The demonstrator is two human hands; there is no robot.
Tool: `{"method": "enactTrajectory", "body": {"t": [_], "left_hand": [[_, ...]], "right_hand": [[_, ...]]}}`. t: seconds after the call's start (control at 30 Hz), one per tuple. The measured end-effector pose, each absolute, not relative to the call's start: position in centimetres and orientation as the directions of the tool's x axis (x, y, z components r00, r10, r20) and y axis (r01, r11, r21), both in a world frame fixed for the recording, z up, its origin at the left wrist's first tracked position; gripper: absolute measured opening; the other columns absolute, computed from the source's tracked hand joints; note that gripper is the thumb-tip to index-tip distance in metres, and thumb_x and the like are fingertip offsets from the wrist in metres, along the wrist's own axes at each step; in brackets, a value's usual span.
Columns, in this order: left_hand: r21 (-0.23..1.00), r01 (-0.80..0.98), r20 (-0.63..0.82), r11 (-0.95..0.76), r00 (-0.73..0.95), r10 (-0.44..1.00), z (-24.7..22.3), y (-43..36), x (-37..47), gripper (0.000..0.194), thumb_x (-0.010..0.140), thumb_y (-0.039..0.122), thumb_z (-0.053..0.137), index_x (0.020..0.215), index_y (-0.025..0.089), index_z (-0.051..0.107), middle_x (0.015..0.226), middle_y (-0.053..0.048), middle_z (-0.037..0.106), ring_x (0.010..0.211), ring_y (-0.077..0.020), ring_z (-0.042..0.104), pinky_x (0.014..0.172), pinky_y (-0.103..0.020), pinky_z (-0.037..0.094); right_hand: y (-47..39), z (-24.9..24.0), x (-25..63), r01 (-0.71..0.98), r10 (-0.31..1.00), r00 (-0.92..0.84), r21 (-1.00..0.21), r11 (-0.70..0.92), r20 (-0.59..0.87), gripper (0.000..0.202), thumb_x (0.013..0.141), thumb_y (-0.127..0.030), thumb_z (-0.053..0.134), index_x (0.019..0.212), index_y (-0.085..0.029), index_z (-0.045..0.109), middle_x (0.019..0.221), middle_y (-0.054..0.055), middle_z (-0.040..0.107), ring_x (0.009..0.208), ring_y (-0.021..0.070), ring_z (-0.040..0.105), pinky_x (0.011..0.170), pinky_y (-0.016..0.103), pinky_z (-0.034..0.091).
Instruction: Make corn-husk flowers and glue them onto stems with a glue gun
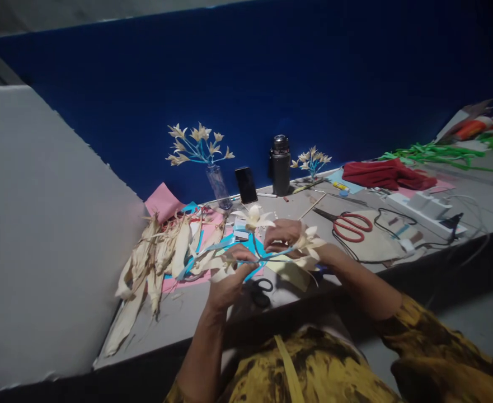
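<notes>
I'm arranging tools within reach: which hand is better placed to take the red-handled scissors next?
Probably the right hand: the red-handled scissors lie on its side, closer to it. The left hand is farther away, pinching the blue-wrapped stem.

Head camera: looks forward and down from the wearer's head (slightly tilted) across the table (179,316).
Left hand (238,268), right hand (285,234): seen from above, close.
Blue wall (238,84): farther, ahead.

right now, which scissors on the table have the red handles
The scissors on the right, just beyond the right forearm. Their handles are red, while the other pair, near the left hand, has black ones.
</notes>
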State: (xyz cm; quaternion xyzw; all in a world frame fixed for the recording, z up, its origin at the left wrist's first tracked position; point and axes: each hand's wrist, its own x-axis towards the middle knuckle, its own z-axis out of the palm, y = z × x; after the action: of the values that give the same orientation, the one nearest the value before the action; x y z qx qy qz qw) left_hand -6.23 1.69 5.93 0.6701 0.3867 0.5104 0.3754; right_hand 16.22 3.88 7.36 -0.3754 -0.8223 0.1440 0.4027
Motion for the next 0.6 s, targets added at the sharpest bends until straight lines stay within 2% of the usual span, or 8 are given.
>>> {"method": "enactTrajectory", "body": {"t": [0.07, 0.2, 0.33, 0.4, 0.5, 0.6], "left_hand": [[0.850, 0.187, 0.442, -0.492, 0.253, 0.860, 6.9, 1.3, -6.5, 0.012, 0.072, 0.027, 0.075, 0.062, 0.021, 0.073, 0.066, -0.005, 0.066, 0.066, -0.0197, 0.060, 0.066, -0.032, 0.049], [0.730, 0.262, 0.515, -0.631, 0.396, 0.760, 7.9, 0.6, -6.8, 0.010, 0.078, 0.029, 0.071, 0.071, 0.022, 0.075, 0.070, -0.006, 0.068, 0.066, -0.0201, 0.061, 0.066, -0.032, 0.048], [0.690, 0.340, 0.419, -0.639, 0.533, 0.735, 8.7, 0.3, -6.5, 0.014, 0.083, 0.027, 0.064, 0.074, 0.023, 0.075, 0.073, -0.007, 0.069, 0.069, -0.0211, 0.062, 0.068, -0.033, 0.047], [0.689, 0.359, 0.363, -0.629, 0.581, 0.729, 9.1, 0.2, -6.1, 0.016, 0.083, 0.027, 0.062, 0.073, 0.023, 0.074, 0.072, -0.008, 0.068, 0.069, -0.0218, 0.062, 0.069, -0.033, 0.046], [0.656, 0.395, 0.348, -0.643, 0.598, 0.722, 9.2, 0.3, -5.4, 0.013, 0.080, 0.025, 0.064, 0.072, 0.024, 0.074, 0.070, -0.008, 0.067, 0.069, -0.0228, 0.061, 0.067, -0.033, 0.045], [0.564, 0.472, 0.415, -0.677, 0.546, 0.727, 8.4, 0.7, -5.0, 0.012, 0.077, 0.021, 0.064, 0.070, 0.024, 0.073, 0.070, -0.007, 0.066, 0.067, -0.0221, 0.061, 0.066, -0.032, 0.044]], "right_hand": [[4.7, 8.7, 16.7, 0.441, 0.663, -0.550, -0.497, 0.747, 0.508, 0.022, 0.086, -0.043, 0.067, 0.077, -0.025, 0.075, 0.081, 0.002, 0.073, 0.082, 0.0173, 0.066, 0.074, 0.026, 0.049], [6.5, 11.8, 17.5, 0.364, 0.674, -0.678, -0.664, 0.654, 0.292, 0.023, 0.076, -0.043, 0.077, 0.071, -0.022, 0.073, 0.077, 0.003, 0.072, 0.078, 0.0175, 0.066, 0.072, 0.026, 0.049], [8.3, 14.6, 17.0, 0.238, 0.492, -0.865, -0.780, 0.578, 0.101, 0.021, 0.065, -0.036, 0.086, 0.065, -0.020, 0.073, 0.063, -0.003, 0.069, 0.061, 0.0126, 0.062, 0.062, 0.022, 0.044], [9.2, 15.6, 16.1, 0.260, 0.459, -0.888, -0.813, 0.521, 0.010, 0.022, 0.056, -0.030, 0.091, 0.060, -0.019, 0.072, 0.053, -0.007, 0.065, 0.051, 0.0095, 0.057, 0.054, 0.020, 0.040], [10.2, 16.4, 14.6, 0.377, 0.343, -0.915, -0.749, 0.544, -0.211, 0.018, 0.054, -0.015, 0.089, 0.057, -0.016, 0.071, 0.049, -0.008, 0.063, 0.049, 0.0076, 0.054, 0.053, 0.019, 0.037], [10.6, 16.9, 13.5, 0.438, 0.337, -0.897, -0.688, 0.579, -0.287, 0.019, 0.050, -0.001, 0.085, 0.056, -0.012, 0.070, 0.046, -0.011, 0.062, 0.048, 0.0054, 0.054, 0.055, 0.017, 0.038]]}}
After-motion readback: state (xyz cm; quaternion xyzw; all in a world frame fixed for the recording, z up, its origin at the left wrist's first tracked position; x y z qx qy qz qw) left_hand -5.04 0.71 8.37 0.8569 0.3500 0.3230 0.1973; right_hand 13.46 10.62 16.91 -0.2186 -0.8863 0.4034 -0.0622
